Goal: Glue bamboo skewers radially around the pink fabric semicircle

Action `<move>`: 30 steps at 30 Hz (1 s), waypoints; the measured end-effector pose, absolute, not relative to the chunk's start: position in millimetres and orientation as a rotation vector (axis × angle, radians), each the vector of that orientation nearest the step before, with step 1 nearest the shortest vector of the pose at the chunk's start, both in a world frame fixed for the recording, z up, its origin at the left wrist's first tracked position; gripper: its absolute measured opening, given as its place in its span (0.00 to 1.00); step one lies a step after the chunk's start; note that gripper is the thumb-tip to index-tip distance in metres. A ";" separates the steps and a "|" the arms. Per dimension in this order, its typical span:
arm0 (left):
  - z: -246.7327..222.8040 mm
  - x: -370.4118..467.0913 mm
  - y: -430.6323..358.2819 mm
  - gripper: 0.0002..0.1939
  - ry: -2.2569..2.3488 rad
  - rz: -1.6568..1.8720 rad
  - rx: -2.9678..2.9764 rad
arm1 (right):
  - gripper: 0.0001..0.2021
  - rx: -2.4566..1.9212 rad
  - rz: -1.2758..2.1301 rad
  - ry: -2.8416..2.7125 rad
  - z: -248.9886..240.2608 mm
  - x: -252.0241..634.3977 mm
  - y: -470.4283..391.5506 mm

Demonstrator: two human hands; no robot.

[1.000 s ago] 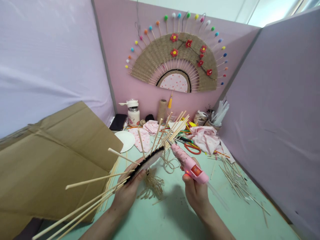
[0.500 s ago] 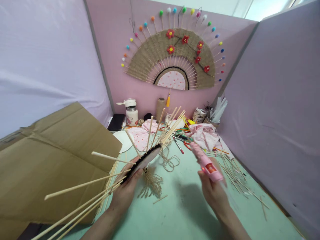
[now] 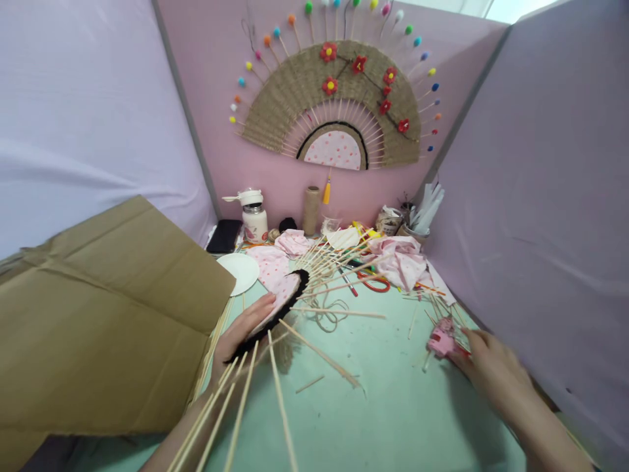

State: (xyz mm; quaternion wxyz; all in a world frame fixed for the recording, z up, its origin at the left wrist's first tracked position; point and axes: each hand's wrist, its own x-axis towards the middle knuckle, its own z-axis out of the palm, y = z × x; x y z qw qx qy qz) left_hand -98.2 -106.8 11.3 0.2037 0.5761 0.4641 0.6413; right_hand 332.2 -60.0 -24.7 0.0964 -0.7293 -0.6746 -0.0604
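Note:
My left hand (image 3: 244,329) is closed on a half-round fan base (image 3: 285,290), its face covered in pink dotted cloth and its curved rim edged in black. Thin wooden sticks (image 3: 314,354) radiate from that rim, some toward me and others toward the back of the table. At the right, my right hand (image 3: 496,364) grips a pink hot glue gun (image 3: 441,339) low over the table, the fingers partly hidden behind it. A twine tassel (image 3: 285,357) shows behind the sticks below the fan base.
A large cardboard sheet (image 3: 113,314) leans at the left beside a white disc (image 3: 240,272). Scissors (image 3: 374,283), twine (image 3: 327,316) and pink cloth (image 3: 400,261) lie farther back. A bottle (image 3: 254,223) stands near the back wall, where a finished woven fan (image 3: 289,98) hangs.
My right hand has carried the glue gun rightward and down to the table. My left hand has turned the fan base, so its dotted face shows and several sticks point toward me.

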 end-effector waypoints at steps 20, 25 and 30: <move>1.0 -107.0 -113.2 0.20 1.061 1.560 2.337 | 0.10 -0.969 1.592 -1.451 -16.9 152.4 -0.6; 2.2 -108.0 -114.0 0.20 1.050 1.553 2.337 | 0.16 -0.910 1.477 -1.265 -6.9 200.6 17.3; 0.1 -109.3 -111.3 0.20 1.062 1.530 2.357 | 0.14 -0.662 1.344 -1.118 6.7 219.1 16.0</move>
